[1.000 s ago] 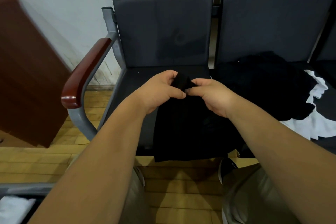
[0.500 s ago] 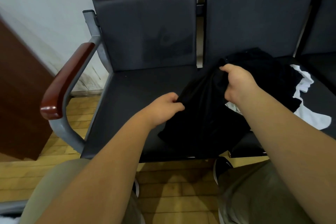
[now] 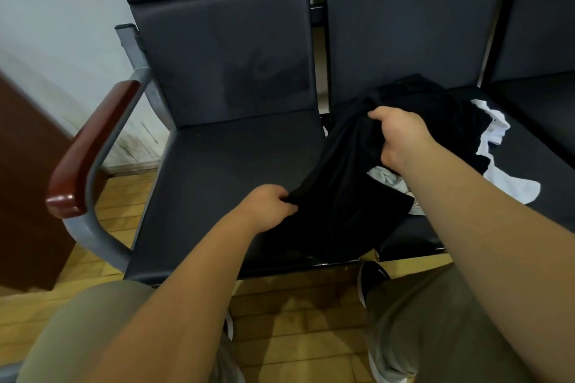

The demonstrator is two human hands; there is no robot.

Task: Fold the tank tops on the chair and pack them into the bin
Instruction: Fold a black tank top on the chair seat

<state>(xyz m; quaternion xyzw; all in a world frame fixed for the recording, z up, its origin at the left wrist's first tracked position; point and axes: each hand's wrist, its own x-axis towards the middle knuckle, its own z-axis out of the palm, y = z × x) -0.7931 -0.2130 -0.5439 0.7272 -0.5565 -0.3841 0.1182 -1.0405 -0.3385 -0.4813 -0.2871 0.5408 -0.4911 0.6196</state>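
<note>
Chairs: a row of dark padded chairs (image 3: pixel 224 50) against the wall; the left seat (image 3: pixel 224 171) is bare apart from the cloth that reaches onto its right side.
Floor: yellowish wooden boards (image 3: pixel 298 320) under and in front of the seats.
Wall: pale, scuffed near its foot (image 3: pixel 56 9), behind the left chair.
Panel: a dark brown wooden panel (image 3: pixel 28 180) at the left edge; I cannot tell what it belongs to.
Legs: the person's legs in khaki cloth (image 3: pixel 435 320) fill the lower corners.
Black tank top: the black tank top (image 3: pixel 339 190) is stretched between the two hands, lying across the gap between the left seat and the next one, with its lower part resting near the front edge of the seats.
Heap: more black garments (image 3: pixel 435 109) lie crumpled on the second seat behind the right hand.
White garment: a white garment (image 3: pixel 510 183) lies to the right of the heap, partly under it.
Armrest: a reddish wooden armrest (image 3: pixel 90 146) on a grey metal frame, left of the left seat.
Right hand: the right hand (image 3: pixel 399 137) is raised over the second seat, its fingers (image 3: pixel 378 115) clenched round a bunch of the tank top's upper part.
Left hand: the left hand (image 3: pixel 269 207) is lower and nearer, fingers curled and pinching the tank top's left edge.
Grey cloth: a light grey garment (image 3: pixel 389 179) shows just below the right wrist.
Shoe: a black shoe (image 3: pixel 371 278) on the floor by the seat's front edge.
</note>
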